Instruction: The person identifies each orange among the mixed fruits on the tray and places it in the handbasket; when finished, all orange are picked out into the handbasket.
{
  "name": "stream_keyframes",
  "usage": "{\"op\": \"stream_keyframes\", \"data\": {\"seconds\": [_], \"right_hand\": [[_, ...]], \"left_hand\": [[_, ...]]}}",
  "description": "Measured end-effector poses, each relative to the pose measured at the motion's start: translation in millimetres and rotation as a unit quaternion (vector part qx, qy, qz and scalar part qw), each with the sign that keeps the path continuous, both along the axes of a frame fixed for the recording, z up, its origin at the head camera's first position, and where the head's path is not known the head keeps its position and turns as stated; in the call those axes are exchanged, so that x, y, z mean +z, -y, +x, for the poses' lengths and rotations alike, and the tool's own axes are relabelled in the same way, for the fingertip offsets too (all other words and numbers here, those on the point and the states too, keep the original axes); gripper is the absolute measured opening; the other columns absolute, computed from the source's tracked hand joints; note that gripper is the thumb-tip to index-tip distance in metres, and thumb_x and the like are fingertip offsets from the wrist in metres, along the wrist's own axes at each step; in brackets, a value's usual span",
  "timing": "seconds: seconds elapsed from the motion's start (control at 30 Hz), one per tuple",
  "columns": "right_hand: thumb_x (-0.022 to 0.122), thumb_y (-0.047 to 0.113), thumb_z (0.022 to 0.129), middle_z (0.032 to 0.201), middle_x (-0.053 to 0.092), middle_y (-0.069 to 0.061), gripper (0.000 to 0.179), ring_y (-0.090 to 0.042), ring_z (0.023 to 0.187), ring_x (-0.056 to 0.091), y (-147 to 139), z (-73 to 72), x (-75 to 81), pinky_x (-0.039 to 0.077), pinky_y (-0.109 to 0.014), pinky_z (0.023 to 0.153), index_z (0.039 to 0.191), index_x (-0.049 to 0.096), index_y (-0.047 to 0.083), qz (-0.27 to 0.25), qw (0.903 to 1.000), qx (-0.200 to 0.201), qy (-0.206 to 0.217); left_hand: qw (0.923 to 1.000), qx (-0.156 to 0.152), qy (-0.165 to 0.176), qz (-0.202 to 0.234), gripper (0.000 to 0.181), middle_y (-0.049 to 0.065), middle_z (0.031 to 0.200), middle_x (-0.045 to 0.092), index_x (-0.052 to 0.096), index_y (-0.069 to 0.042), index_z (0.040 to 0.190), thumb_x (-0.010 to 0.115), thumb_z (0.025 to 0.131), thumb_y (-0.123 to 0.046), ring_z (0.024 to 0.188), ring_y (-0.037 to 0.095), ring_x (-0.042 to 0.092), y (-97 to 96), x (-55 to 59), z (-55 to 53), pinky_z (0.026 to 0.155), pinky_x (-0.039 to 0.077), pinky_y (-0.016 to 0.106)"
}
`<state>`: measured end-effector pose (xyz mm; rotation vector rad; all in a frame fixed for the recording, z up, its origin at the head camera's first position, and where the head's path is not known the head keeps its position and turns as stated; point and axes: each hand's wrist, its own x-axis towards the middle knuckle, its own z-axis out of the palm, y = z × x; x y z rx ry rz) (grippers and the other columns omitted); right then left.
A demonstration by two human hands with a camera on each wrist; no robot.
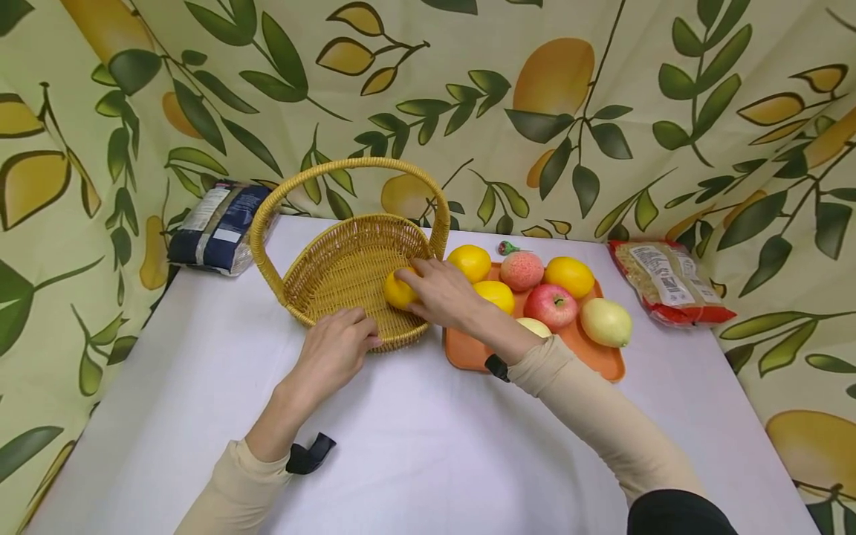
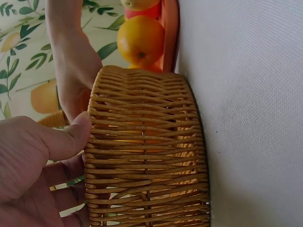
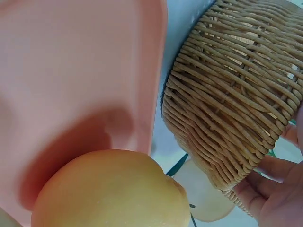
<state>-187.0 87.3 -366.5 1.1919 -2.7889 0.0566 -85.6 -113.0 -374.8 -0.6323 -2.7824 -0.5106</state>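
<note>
A wicker basket [image 1: 354, 223] with a tall arched handle stands on the table. My left hand [image 1: 341, 338] grips its near rim, the thumb [image 2: 71, 135] outside and the fingers reaching behind the edge. Over the basket's right side, my right hand [image 1: 438, 290] holds a round yellow-orange fruit [image 1: 397, 291] inside it. The curled fingers partly cover that fruit. In the right wrist view the right hand [image 3: 279, 198] reaches past the woven rim, and the fruit is hidden.
Right of the basket lies an orange tray [image 1: 464, 353] with several yellow fruits, a red apple [image 1: 551, 306], a pink fruit [image 1: 521, 271] and a pale fruit [image 1: 605, 322]. Packets stand at back left [image 1: 221, 227] and right [image 1: 669, 281]. Patterned cloth [image 1: 428, 82] hangs behind.
</note>
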Motion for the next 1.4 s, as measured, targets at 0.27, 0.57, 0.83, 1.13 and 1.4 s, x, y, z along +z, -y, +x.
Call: {"op": "stream_keyframes", "data": {"seconds": [0.27,0.57,0.83,1.13,1.4], "right_hand": [[0.072,0.031,0.089,0.134,0.057,-0.018,0.054,-0.034,0.117,0.058,-1.2,1.4,0.2,0.046,-0.047,0.103,0.136,0.052,0.015,0.004,1.0,-0.003,0.007],[0.072,0.032,0.088,0.136,0.056,-0.017,0.056,-0.033,0.121,0.057,-0.9,2.2,1.3,0.046,-0.048,0.104,0.138,0.052,0.015,0.006,0.9999,0.001,0.015],[0.072,0.038,0.087,0.137,0.056,-0.016,0.059,-0.033,0.123,0.056,-1.1,3.0,2.0,0.044,-0.048,0.106,0.139,0.051,0.017,0.015,0.9997,-0.003,0.021],[0.073,0.042,0.084,0.138,0.055,-0.014,0.064,-0.033,0.126,0.054,-1.3,3.0,3.2,0.041,-0.05,0.109,0.139,0.051,0.018,0.019,0.9987,-0.013,0.046],[0.073,0.044,0.084,0.139,0.055,-0.013,0.066,-0.033,0.128,0.053,-2.6,3.4,6.5,0.039,-0.05,0.11,0.14,0.05,0.018,0.008,0.9978,-0.012,0.065]], "left_hand": [[1.0,0.003,-0.002,-0.001,0.012,-0.004,0.07,0.053,0.068,-0.013,0.077,0.077,0.083,-0.018,0.068,0.016,0.053,-1.1,-0.2,-0.3,0.06,0.038,0.027],[1.0,0.004,0.001,-0.001,0.012,-0.004,0.07,0.053,0.069,-0.013,0.077,0.077,0.083,-0.018,0.067,0.015,0.053,0.0,-0.3,0.4,0.059,0.038,0.026],[1.0,0.004,0.0,-0.003,0.012,-0.004,0.07,0.052,0.068,-0.013,0.077,0.077,0.083,-0.018,0.068,0.016,0.053,0.0,-0.9,0.4,0.059,0.038,0.026],[1.0,0.001,-0.004,-0.004,0.012,-0.004,0.07,0.053,0.068,-0.013,0.076,0.077,0.083,-0.018,0.067,0.016,0.052,-0.6,-0.5,0.2,0.059,0.037,0.026],[1.0,0.003,-0.005,-0.003,0.012,-0.004,0.07,0.052,0.068,-0.013,0.076,0.077,0.083,-0.018,0.067,0.016,0.052,-0.4,-0.2,0.4,0.059,0.038,0.026]]}}
